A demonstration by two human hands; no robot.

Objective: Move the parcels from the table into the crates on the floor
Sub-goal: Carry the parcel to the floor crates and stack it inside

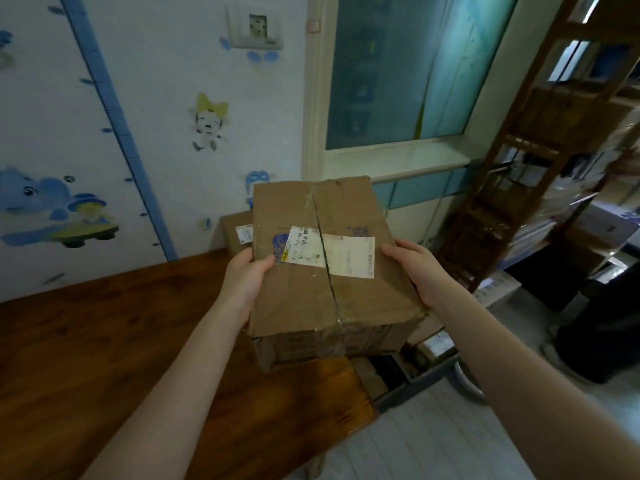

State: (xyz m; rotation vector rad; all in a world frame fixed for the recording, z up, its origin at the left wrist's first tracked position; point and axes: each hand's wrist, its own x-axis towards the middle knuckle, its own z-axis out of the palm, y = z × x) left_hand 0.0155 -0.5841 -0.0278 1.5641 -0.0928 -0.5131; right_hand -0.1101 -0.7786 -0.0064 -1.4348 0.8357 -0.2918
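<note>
A large brown cardboard parcel [325, 299] with a white shipping label and a split taped seam is held up over the right end of the wooden table [104, 341]. My left hand [244, 282] grips its left edge, thumb on top. My right hand [420, 271] grips its right edge. Behind it, a second brown parcel [237, 232] sits on the table against the wall. Below the held parcel, to the right of the table, a grey crate [412, 379] on the floor holds a small labelled parcel [434, 344]; most of the crate is hidden.
A wooden shelf rack [512, 188] loaded with boxes and stacked papers stands at the right. A window sill [398, 161] runs behind the parcel. A dark object [602, 327] stands on the pale floor [433, 445] at far right.
</note>
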